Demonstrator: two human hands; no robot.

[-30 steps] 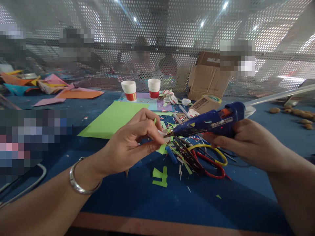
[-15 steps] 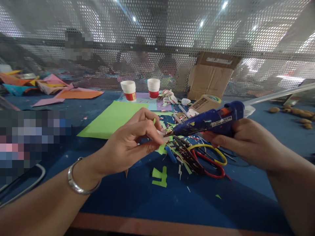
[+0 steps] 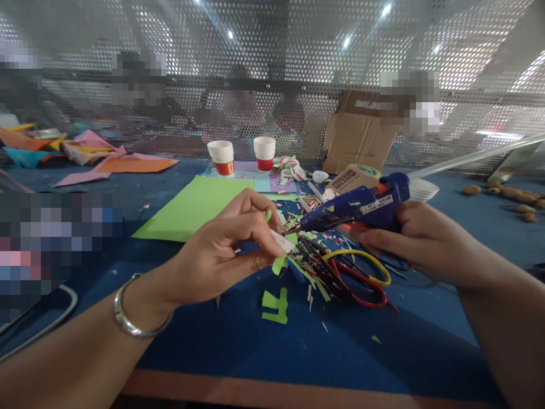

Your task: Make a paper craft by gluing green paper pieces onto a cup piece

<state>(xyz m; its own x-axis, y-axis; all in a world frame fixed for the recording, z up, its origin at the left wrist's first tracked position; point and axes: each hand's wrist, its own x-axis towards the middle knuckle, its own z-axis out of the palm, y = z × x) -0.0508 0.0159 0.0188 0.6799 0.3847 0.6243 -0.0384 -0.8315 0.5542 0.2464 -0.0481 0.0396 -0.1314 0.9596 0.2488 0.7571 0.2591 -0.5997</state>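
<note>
Above the blue table [image 3: 340, 360], pinches a small white piece [image 3: 283, 242] in the left hand [image 3: 238, 241]; grips a glue gun [image 3: 353, 208] in the right hand [image 3: 426, 236], nozzle [image 3: 293, 229] at or just beside the piece, contact unclear. Seems partway along: some cutting done, judging by strewn scraps [image 3: 321, 287]; cannot tell of any glue laid. Loose in front, a green cutout [image 3: 282, 309], apparently unused; nearby, red-handled scissors [image 3: 328, 277]; farther off, a green sheet [image 3: 191, 209], seemingly uncut, and stacked paper cups [image 3: 264, 150].
</note>
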